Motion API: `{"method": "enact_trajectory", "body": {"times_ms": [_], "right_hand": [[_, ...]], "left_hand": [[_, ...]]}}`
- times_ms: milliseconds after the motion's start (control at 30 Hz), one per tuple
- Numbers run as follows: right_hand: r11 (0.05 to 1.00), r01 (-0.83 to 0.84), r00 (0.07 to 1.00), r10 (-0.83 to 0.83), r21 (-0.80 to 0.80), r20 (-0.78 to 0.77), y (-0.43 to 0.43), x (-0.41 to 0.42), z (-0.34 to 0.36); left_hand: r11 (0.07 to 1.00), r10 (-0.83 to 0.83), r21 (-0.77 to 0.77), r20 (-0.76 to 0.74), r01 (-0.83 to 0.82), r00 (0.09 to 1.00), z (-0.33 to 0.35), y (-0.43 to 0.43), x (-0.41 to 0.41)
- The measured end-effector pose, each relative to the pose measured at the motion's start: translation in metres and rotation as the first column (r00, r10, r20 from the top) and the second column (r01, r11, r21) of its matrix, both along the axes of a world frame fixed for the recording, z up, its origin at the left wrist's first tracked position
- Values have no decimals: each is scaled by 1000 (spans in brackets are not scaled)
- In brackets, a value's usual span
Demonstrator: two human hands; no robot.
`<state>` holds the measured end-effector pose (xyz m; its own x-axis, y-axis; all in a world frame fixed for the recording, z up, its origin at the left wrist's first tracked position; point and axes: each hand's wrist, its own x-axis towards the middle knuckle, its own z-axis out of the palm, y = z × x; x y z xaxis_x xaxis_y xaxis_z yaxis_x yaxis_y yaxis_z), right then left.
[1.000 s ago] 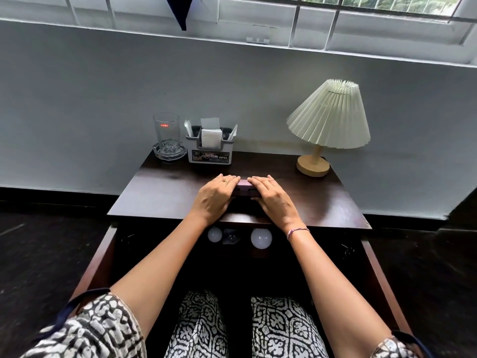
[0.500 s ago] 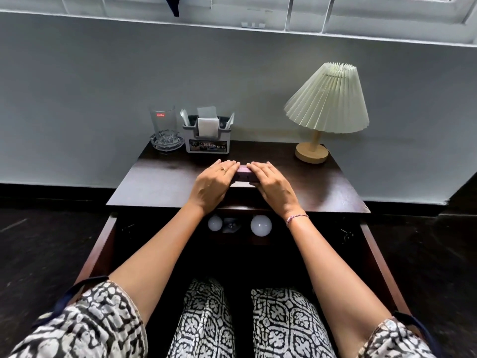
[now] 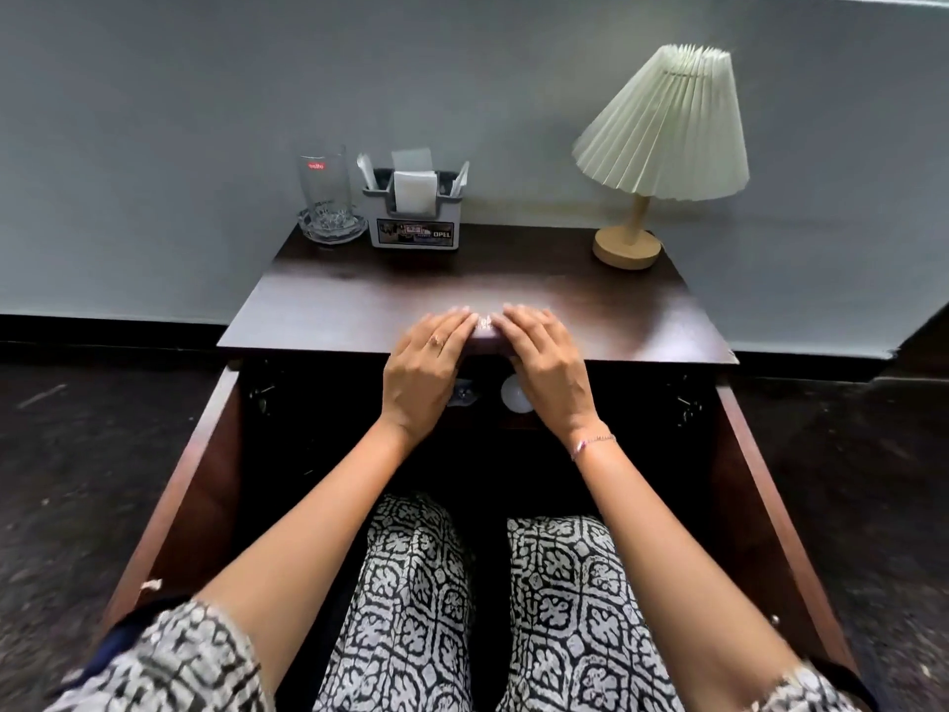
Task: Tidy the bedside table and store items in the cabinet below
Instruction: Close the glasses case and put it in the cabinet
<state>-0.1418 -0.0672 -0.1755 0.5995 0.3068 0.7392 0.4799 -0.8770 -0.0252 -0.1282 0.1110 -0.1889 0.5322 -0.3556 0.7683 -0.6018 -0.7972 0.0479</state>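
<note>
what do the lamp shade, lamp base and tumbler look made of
Lamp shade: pleated fabric or paper, matte cream; the folds are sharp and even, but which of the two is unclear.
Lamp base: probably pale bare wood, going by its matte tan surface.
Tumbler: clear glass, glossy; see-through, with a red logo near the rim.

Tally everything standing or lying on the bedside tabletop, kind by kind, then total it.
Drinking glass: 1
Glass dish under it: 1
Napkin holder: 1
Lamp: 1
Small pink thing at the front edge, mostly covered: 1
Total: 5
</note>
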Motion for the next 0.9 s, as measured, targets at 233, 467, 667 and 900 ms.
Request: {"method": "enact_trajectory", "body": {"times_ms": [233,467,667,900], "right_hand": [[999,-41,999,41,36,-2,-6,-46,-35],[985,26,960,-73,-170,-272,-1,-40,-48],[945,82,890,-212,-316,-403,9,-18,-70],[951,63,752,-244,-302,-612,16,5,-101]], "left_hand": [[999,-40,27,-11,40,999,-25,5,-41],[964,5,253,-332,84,943,-49,12,-28],[950,90,302,-510,80,855,-68,7,-9],[946,69,309,-480,96,875,-84,9,7]]}}
